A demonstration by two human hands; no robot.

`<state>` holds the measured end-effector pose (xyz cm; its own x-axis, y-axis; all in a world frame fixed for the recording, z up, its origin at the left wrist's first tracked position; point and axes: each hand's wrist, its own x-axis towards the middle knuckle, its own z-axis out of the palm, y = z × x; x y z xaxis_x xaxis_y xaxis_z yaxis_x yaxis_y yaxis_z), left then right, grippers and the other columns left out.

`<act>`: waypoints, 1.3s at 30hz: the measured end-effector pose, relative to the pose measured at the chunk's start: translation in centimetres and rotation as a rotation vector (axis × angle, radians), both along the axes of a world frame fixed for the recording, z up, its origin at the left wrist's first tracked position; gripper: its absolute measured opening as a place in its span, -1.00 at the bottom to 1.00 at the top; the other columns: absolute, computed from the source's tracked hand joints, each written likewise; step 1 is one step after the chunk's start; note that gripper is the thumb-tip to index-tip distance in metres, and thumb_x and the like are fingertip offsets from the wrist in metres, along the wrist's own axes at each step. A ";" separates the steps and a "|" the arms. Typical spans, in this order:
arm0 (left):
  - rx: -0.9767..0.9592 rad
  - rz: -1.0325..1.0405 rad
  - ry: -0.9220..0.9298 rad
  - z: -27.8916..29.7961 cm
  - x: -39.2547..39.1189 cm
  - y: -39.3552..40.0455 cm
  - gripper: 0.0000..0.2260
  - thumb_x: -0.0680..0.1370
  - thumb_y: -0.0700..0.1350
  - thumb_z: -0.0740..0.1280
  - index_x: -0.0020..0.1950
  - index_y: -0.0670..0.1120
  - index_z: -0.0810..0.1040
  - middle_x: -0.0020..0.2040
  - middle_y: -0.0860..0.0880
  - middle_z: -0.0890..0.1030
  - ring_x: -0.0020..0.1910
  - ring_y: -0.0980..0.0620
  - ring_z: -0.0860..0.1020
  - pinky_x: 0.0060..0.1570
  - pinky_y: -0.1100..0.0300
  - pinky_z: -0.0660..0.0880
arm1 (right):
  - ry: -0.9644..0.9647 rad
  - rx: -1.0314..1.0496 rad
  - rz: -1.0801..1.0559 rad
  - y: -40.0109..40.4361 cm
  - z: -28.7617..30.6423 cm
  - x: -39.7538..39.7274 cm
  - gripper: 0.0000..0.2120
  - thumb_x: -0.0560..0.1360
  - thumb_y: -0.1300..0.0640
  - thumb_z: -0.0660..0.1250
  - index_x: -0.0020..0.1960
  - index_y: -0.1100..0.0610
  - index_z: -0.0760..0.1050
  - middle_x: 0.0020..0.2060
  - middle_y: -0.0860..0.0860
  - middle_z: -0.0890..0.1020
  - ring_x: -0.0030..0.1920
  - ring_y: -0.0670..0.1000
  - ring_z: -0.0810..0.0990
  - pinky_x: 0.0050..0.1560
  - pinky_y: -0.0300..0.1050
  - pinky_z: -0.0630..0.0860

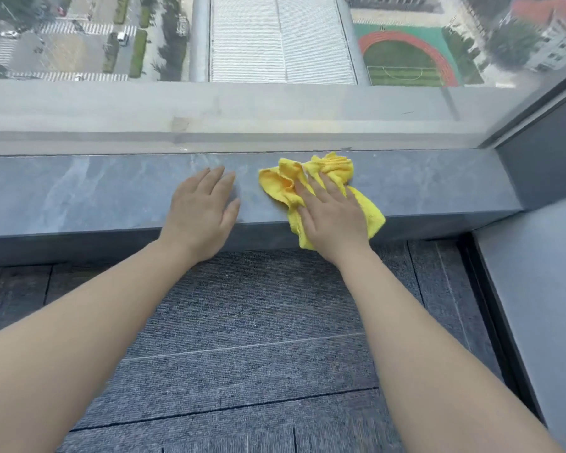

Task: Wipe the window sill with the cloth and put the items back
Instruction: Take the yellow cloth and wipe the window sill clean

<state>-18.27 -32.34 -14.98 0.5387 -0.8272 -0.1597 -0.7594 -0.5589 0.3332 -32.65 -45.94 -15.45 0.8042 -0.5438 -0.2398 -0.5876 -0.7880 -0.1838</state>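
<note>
I have both hands down on the grey stone window sill [79, 191]. My right hand [332, 217] lies flat with fingers spread, pressing the crumpled yellow cloth [317, 171] onto the sill, right of centre; one corner hangs over the front edge. My left hand [200, 210] rests open, palm down, on bare stone just beside the cloth, perhaps not quite touching it. Grey carpet [242, 322] lies below.
</note>
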 end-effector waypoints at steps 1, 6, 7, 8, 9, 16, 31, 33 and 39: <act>0.009 -0.005 0.001 0.0 -0.6 -0.5 -0.43 0.48 0.07 -0.09 0.45 -0.14 0.13 0.51 -0.17 0.16 0.50 -0.13 0.08 0.47 0.01 -0.03 | 0.009 -0.009 -0.055 -1.1 0.0 -1.1 -0.54 0.62 -0.01 -0.09 0.51 -0.05 0.00 0.54 -0.10 0.01 0.54 -0.04 -0.08 0.50 0.05 -0.06; 0.058 -0.048 -0.012 0.0 -3.3 -3.4 -0.47 0.54 0.08 -0.08 0.47 -0.11 0.08 0.53 -0.13 0.10 0.51 -0.11 0.03 0.48 0.01 -0.05 | 0.064 -0.071 -0.302 -5.0 -0.3 -3.7 -0.49 0.60 -0.06 -0.10 0.52 0.02 -0.06 0.55 -0.03 -0.03 0.54 0.04 -0.10 0.47 0.16 -0.01; 0.065 -0.055 -0.021 0.0 -3.6 -4.0 -0.50 0.57 0.06 -0.05 0.47 -0.11 0.06 0.53 -0.12 0.09 0.51 -0.10 0.02 0.48 0.02 -0.06 | 0.073 -0.075 -0.351 -5.4 -0.4 -3.6 -0.47 0.60 -0.08 -0.10 0.52 0.02 -0.08 0.55 -0.03 -0.05 0.54 0.06 -0.12 0.47 0.19 -0.03; 0.068 -0.058 -0.030 0.0 -3.9 -4.4 -0.53 0.59 0.03 -0.03 0.47 -0.10 0.05 0.53 -0.11 0.08 0.52 -0.09 0.01 0.48 0.03 -0.07 | 0.082 -0.069 -0.395 -5.6 -0.5 -3.2 -0.46 0.59 -0.10 -0.10 0.52 0.02 -0.10 0.55 -0.03 -0.07 0.54 0.09 -0.13 0.46 0.22 -0.05; 0.070 -0.056 -0.036 0.0 -4.1 -4.8 -0.54 0.59 0.00 -0.02 0.47 -0.10 0.05 0.54 -0.11 0.07 0.52 -0.09 0.01 0.48 0.04 -0.08 | 0.091 -0.057 -0.435 -5.8 -0.4 -2.7 -0.45 0.59 -0.11 -0.11 0.52 0.02 -0.12 0.55 -0.03 -0.08 0.54 0.12 -0.15 0.45 0.25 -0.06; 0.066 0.005 -0.013 -0.5 -4.1 -4.9 -0.46 0.53 0.10 -0.11 0.46 -0.11 0.09 0.53 -0.12 0.10 0.52 -0.09 0.02 0.48 0.05 -0.07 | 0.027 -0.028 -0.297 -3.0 -0.3 2.0 -0.48 0.61 -0.06 -0.11 0.52 0.06 -0.07 0.55 0.00 -0.07 0.54 0.11 -0.12 0.45 0.24 -0.08; -0.006 -0.067 -0.019 -1.3 -6.1 -9.4 -0.39 0.45 0.09 -0.12 0.45 -0.12 0.14 0.51 -0.14 0.16 0.50 -0.12 0.08 0.49 0.00 0.00 | -0.021 -0.062 -0.155 -6.8 -0.9 -4.0 -0.51 0.60 -0.11 -0.10 0.51 -0.09 -0.03 0.55 -0.11 -0.03 0.54 -0.01 -0.09 0.47 0.16 -0.07; 0.007 -0.084 -0.026 -1.4 -6.4 -10.3 -0.39 0.44 0.10 -0.13 0.45 -0.12 0.14 0.51 -0.14 0.16 0.50 -0.12 0.08 0.49 -0.02 0.00 | -0.004 -0.090 -0.246 -7.7 -1.1 -5.2 -0.49 0.58 -0.13 -0.10 0.51 -0.08 -0.05 0.55 -0.09 -0.04 0.54 0.04 -0.10 0.45 0.23 -0.08; 0.050 -0.142 -0.033 -1.0 -8.3 -12.3 -0.39 0.43 0.09 -0.15 0.45 -0.08 0.15 0.52 -0.09 0.15 0.50 -0.13 0.06 0.46 -0.02 -0.02 | 0.062 -0.084 -0.575 -11.0 -1.1 -8.5 -0.41 0.56 -0.17 -0.08 0.52 0.00 -0.09 0.55 -0.01 -0.09 0.53 0.16 -0.16 0.43 0.34 -0.13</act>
